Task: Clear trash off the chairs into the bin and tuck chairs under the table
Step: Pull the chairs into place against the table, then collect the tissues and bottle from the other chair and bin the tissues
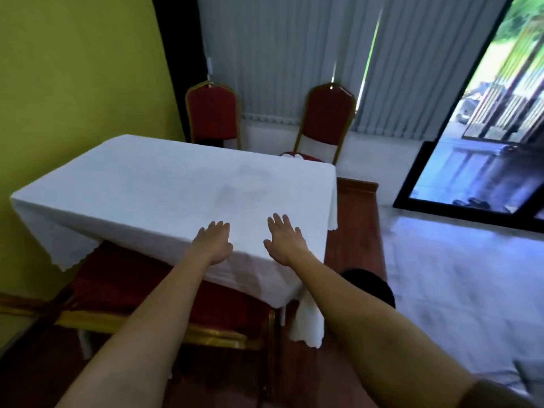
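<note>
light: daylight from open glass doorway [482, 119] at right, overexposed | interior dim, blue cast | glare on pale tiled floor [459, 278] | soft motion blur overall | wide-angle edge bending

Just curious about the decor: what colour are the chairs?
Red padding, gold frames, on the far chairs; head view.

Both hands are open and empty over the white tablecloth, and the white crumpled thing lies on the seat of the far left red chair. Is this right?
Not quite. The head view shows the white crumpled thing on the far right red chair, not the left one. The left hand and right hand are open and empty over the tablecloth.
</note>
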